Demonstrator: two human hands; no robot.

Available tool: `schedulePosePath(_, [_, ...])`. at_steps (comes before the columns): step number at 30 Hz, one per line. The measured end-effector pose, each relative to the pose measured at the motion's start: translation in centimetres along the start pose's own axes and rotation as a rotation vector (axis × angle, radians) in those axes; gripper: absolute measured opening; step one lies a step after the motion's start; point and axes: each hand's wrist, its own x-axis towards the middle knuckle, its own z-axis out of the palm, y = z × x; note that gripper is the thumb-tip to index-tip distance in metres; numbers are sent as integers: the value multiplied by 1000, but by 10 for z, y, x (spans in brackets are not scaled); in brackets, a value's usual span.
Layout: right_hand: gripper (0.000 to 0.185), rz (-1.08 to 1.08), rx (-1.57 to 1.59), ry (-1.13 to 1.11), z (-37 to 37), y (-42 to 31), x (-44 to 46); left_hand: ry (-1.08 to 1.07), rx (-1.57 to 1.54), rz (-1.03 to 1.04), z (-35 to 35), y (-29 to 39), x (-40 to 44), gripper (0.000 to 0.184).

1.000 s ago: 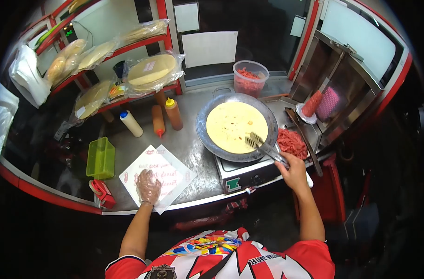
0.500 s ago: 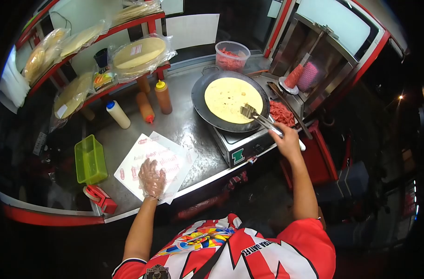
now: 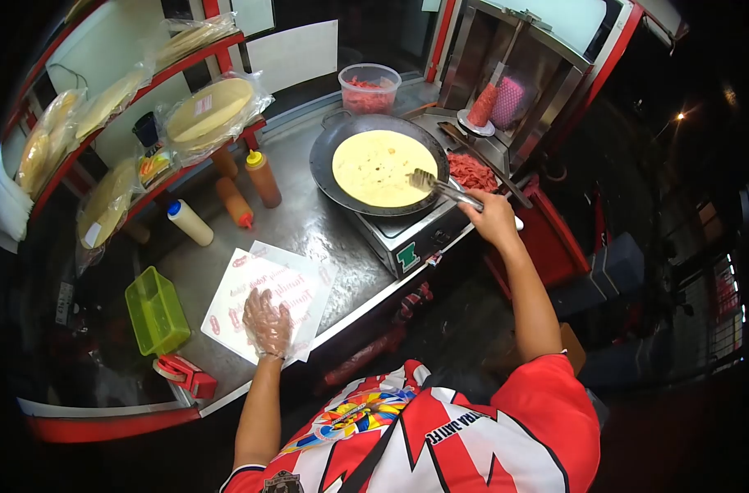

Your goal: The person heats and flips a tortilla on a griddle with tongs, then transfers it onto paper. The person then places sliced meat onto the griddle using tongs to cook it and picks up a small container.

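My left hand [image 3: 268, 323], in a clear plastic glove, lies spread on printed white wrapping paper [image 3: 236, 297] on the metal counter. My right hand [image 3: 491, 217] is bare and closed round the handle of metal tongs [image 3: 448, 191]. The tips of the tongs are over the right part of a pale yellow round [image 3: 379, 164], which looks like egg or batter, in a dark round pan [image 3: 323, 168]. The pan sits on a gas stove [image 3: 415, 238]. Shredded red meat [image 3: 473, 171] is heaped right of the pan.
A clear tub [image 3: 369, 99] of red meat stands behind the pan. A vertical meat spit [image 3: 482, 105] is at the right back. Sauce bottles [image 3: 263, 177], a green basket [image 3: 157, 312] and a red tape dispenser [image 3: 195, 380] are on the left. Bagged flatbreads [image 3: 212, 111] rest on shelves.
The camera view has turned, shifting the pan and stove up and left in the picture. My left hand stays on the paper. The tongs remain in my right hand, their tips slightly further from the pan's centre.
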Motion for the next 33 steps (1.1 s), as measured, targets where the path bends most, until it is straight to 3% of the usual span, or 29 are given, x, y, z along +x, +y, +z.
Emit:
schedulePosePath(2, [38,32,-61,93,10,1,7,16,7,15,0,-1,0,54])
schedulePosePath(4, [37,9,71,200,33,-13,11,7,-57,-8,-2,-1,2,53])
schedulePosePath(5, [39,37,86,62,36,-26,7,4,-89,-20,-2,0,2,52])
schedulePosePath(9, [40,-181,130,-13,27,-24,1,40,7,-6,3,1,4,52])
schedulePosePath(11, [41,-239,211,-7,3,4,7,51,-11,-22,2,3,3,52])
schedulePosePath(14, [38,-190,90,-31,9,52,29,26,-99,-89,8,0,3,53])
schedulePosePath(15, [38,-138,112,6,11,48,32,14,-7,-38,12,-5,1,84])
schedulePosePath(16, [38,-87,137,45,16,37,37,20,-40,-31,15,-9,1,82])
schedulePosePath(17, [38,-176,292,141,41,44,40,25,-73,-24,18,-13,0,81])
schedulePosePath(18, [39,-181,187,-50,34,31,38,31,-105,-18,18,-12,0,79])
schedulePosePath(22, [40,-377,242,-92,23,41,43,76,-109,-47,7,5,6,64])
schedulePosePath(25, [40,-371,262,-150,15,73,63,0,-90,-173,5,11,7,59])
schedulePosePath(29, [43,-360,318,-178,19,76,88,21,65,-87,-2,16,9,56])
schedulePosePath(33, [45,-283,292,-47,37,83,145,49,81,-104,1,19,7,51])
